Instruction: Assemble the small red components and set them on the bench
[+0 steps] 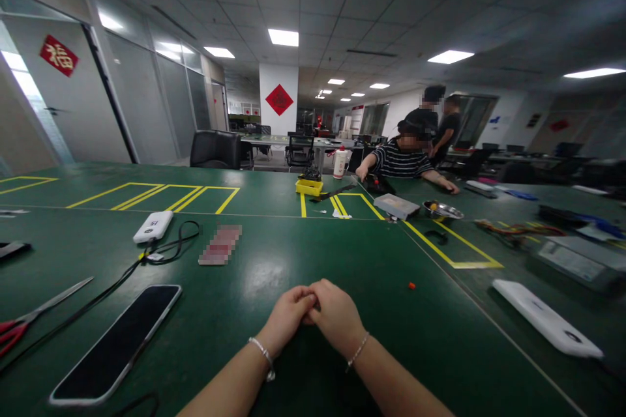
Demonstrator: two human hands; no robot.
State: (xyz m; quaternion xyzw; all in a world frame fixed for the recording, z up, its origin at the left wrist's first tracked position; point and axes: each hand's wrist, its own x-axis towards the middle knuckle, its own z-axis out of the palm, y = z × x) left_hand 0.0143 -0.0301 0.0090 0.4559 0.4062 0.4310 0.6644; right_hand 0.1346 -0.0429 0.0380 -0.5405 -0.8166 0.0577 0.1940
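Observation:
My left hand (289, 318) and my right hand (336, 313) are clasped together low in the middle of the head view, above or on the green table (264, 365). Both are closed, the fingers folded against each other, and no object shows between them. Their palms are hidden. Each wrist wears a thin bracelet. To the left of the hands lies a dark-screened phone (117, 342) in a pale case. A small orange-red piece (411, 285) lies on the table to the right of them.
Scissors (34, 316), a white power bank (153, 227) with a black cable and a blurred-out flat item (221, 245) lie left. A white device (545, 316) and a grey metal box (577, 260) are right. Across the table, a person in a striped shirt (398, 159) reaches over it.

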